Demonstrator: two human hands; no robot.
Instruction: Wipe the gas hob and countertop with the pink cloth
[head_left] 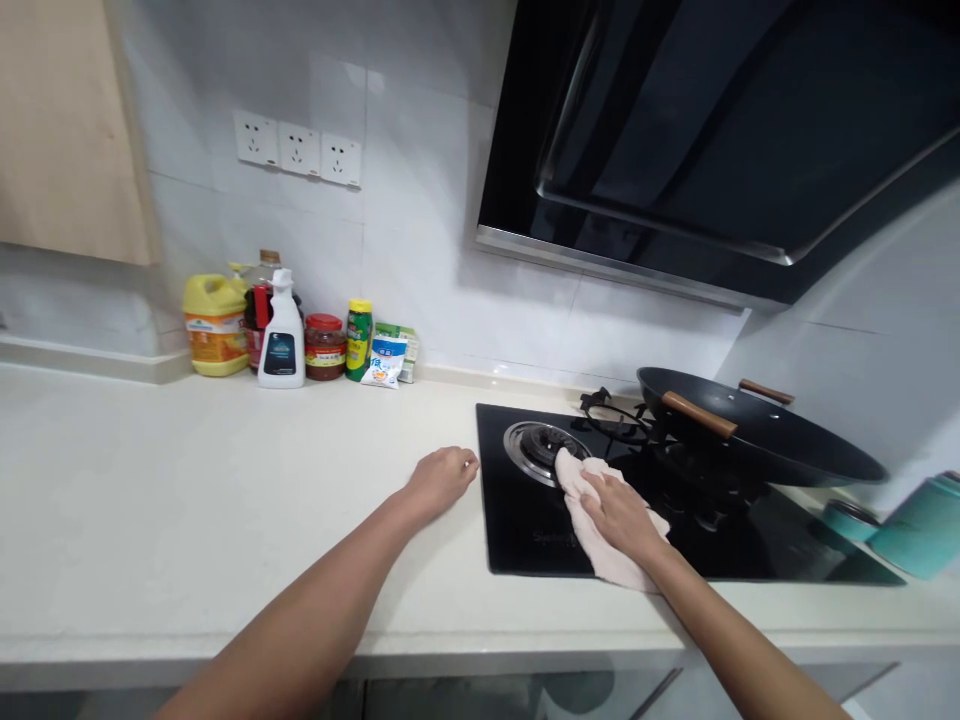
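Observation:
A pale pink cloth (pixel 600 525) is spread over the black glass cooktop (pixel 525 540), reaching from the left burner (pixel 536 450) to the front edge. My right hand (pixel 619 515) presses down on this cloth, fingers bent into its folds. Beside the cooktop's left edge, my left hand (pixel 444 475) is curled into a loose fist over the white counter (pixel 187 500), and I see nothing in it. The left burner has no pan grate over it. Behind it, a black grate (pixel 615 418) stands by the back of the cooktop.
A large wok (pixel 772 430) with wooden handles occupies the cooktop's right side. The range hood (pixel 675 150) hangs above. Along the wall stand a yellow jug (pixel 214 330), a white spray bottle (pixel 283 340), a red-lidded jar (pixel 325 350) and packets. A teal container (pixel 919 525) is far right.

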